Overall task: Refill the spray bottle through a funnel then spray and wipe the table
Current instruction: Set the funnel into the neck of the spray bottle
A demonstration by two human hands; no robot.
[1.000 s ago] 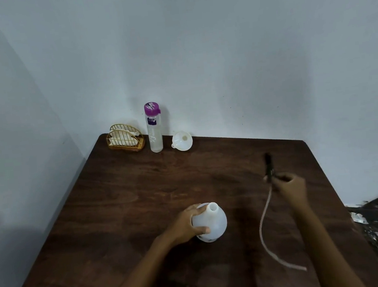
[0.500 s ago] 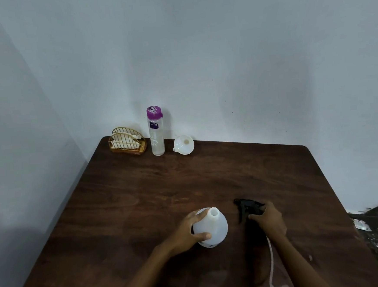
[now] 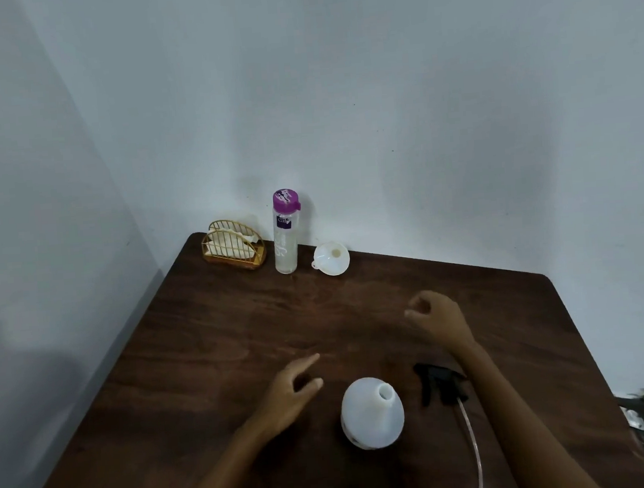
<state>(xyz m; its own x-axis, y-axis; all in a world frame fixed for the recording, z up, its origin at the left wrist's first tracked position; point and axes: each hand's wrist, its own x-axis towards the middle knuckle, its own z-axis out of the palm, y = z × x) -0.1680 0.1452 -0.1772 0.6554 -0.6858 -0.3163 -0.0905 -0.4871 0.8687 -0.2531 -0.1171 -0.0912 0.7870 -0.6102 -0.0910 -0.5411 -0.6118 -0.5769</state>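
the left hand [image 3: 292, 394] is held low over the worktop [image 3: 223, 328], just left of the spray bottle [image 3: 370, 417] and apart from it. its fingers are relaxed and partly spread, the forefinger is stretched forward, and nothing is held in it. the right hand [image 3: 436, 321] is held further out over the wood, beyond the spray head [image 3: 437, 387]. its fingers are loosely curled with the thumb near the fingertips, and nothing is seen between them.

the spray bottle, white and rounded, is stood upright near the front middle of the worktop between the two forearms, and its narrow neck is left uncapped. the black spray head is laid on its side just right of the bottle, without touching it, and is partly covered by the right forearm. a pale tube [image 3: 474, 447] is seen running from it toward the near edge.

at the far left corner, against the wall, three things are set in a row. a white funnel [image 3: 331, 260] is rested with its wide mouth tilted up. a clear water bottle [image 3: 285, 243] with a purple cap is stood upright just left of it. a gold wire holder [image 3: 232, 249] with white napkins in it is placed furthest left.
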